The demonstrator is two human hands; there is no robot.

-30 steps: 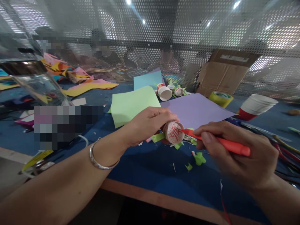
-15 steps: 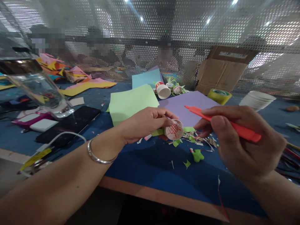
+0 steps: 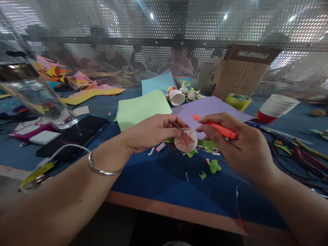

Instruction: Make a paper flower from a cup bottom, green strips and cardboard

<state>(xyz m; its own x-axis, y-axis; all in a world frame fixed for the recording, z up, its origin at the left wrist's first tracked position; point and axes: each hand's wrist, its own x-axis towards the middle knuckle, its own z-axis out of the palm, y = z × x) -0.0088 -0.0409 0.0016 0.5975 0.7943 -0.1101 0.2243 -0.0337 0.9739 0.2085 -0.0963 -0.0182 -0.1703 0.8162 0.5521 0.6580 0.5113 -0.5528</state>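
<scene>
Between the thumb and fingers of my left hand (image 3: 159, 131) is a small white paper disc (image 3: 186, 140), its face drawn with a red grid and red dots. It looks like the bottom of a cut paper cup, and a bit of green paper shows behind it. My right hand (image 3: 238, 147) is closed around an orange-red marker (image 3: 217, 128), whose tip points up and left, above the disc and apart from it. Under both hands lie green and white paper scraps (image 3: 208, 145). A crumpled green piece (image 3: 214, 166) rests nearer the table's edge.
Light green paper (image 3: 143, 107) and purple paper (image 3: 202, 109) lie behind my hands. Farther right are yellow tape (image 3: 238, 101), stacked paper cups (image 3: 278, 107) and a cardboard box (image 3: 244, 73). A glass bottle (image 3: 48, 95) and a phone (image 3: 74, 136) are on the left.
My right hand with the marker has moved left, closer to the disc. My left hand has turned the disc's face slightly upward. The whole view has shifted a little.
</scene>
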